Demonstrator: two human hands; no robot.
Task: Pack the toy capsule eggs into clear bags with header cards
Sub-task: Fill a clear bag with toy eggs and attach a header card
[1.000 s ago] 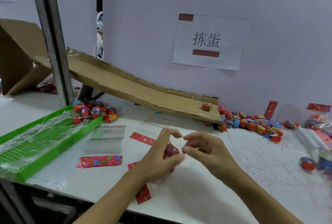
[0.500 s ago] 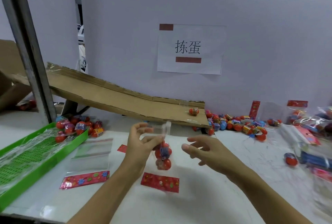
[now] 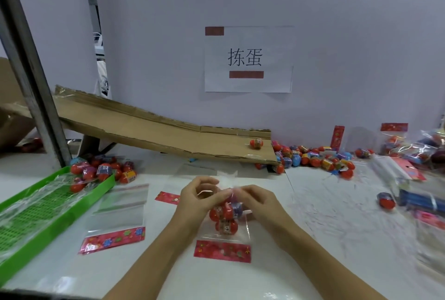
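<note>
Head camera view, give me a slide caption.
Both hands pinch a clear bag of capsule eggs above its header card.

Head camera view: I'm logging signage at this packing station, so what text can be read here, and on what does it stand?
"拣蛋": black characters on the white paper sign taped to the wall.
Header card of the clear bag pinched by the left hand and right hand: pattern only, print too blurred to read.
Capsule eggs' labels: too small to read.

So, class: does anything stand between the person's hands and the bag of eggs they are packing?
Nothing visible does. The left hand and right hand both already pinch the top of the clear bag, which holds the eggs, with its header card at the near end.
</note>
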